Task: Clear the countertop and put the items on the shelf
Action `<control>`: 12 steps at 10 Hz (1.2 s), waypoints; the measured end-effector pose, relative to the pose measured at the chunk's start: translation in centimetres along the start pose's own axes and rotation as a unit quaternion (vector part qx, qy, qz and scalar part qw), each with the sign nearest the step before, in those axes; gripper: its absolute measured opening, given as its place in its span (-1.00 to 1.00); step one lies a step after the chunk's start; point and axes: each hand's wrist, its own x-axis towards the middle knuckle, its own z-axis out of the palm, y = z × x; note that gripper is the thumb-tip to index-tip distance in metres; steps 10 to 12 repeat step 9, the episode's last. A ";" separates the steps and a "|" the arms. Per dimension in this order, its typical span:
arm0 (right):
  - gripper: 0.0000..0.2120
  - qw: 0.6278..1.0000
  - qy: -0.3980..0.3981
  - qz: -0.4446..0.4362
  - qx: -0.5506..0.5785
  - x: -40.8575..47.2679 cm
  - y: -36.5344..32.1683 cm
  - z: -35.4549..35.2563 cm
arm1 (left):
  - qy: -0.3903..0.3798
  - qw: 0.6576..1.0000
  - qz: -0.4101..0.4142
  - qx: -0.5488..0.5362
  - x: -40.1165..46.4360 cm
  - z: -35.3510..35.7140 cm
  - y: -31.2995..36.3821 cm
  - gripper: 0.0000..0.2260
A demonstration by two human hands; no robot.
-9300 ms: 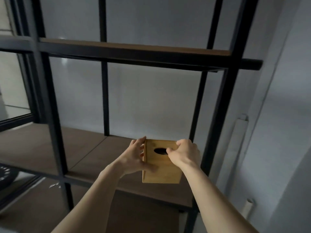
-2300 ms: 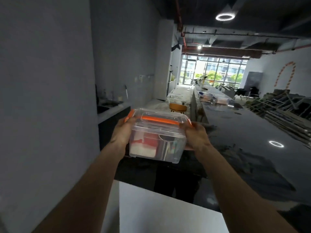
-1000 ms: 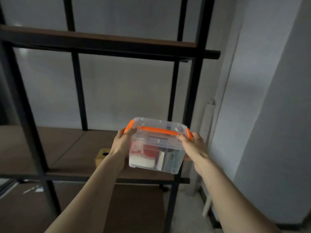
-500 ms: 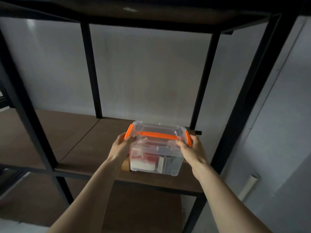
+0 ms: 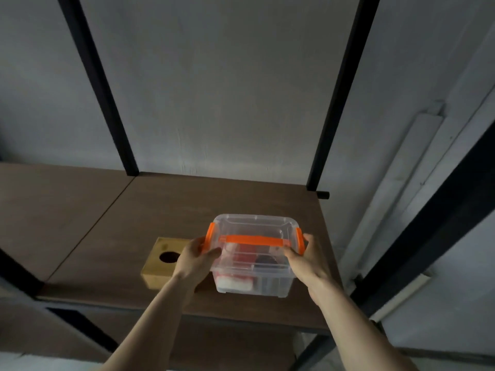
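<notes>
**Clear storage box held at both ends on the shelf board**

A clear plastic storage box [image 5: 251, 257] with orange latches and an orange handle is seen on the brown shelf board [image 5: 171, 207], near its front right corner. The left hand [image 5: 194, 257] is closed around the box's left end at the latch; the right hand [image 5: 308, 259] is closed around the right end. Red and white contents are visible inside. A wooden box [image 5: 160, 259] with a round hole lies just left of the storage box, partly hidden behind the left hand.
</notes>
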 end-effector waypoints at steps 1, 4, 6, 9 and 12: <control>-0.46 1.000 -0.002 0.018 -0.022 1.3 1.5 1.1 | -0.013 0.999 0.015 0.049 1.9 1.0 -1.4 -0.89; -0.19 0.995 -0.034 0.043 -0.087 2.8 3.8 3.3 | -0.022 0.978 0.042 0.202 5.9 2.1 -5.2 -0.64; -0.24 0.993 -0.030 0.013 -0.113 3.4 4.3 3.7 | -0.006 0.960 0.055 0.275 6.3 2.4 -5.2 -0.60; -0.28 0.925 0.004 -0.120 -0.361 0.8 1.6 2.1 | 0.006 0.898 0.167 0.407 2.8 -1.0 -0.1 -0.54; -0.28 0.925 0.004 -0.120 -0.361 0.8 1.6 2.1 | 0.006 0.898 0.167 0.407 2.8 -1.0 -0.1 -0.54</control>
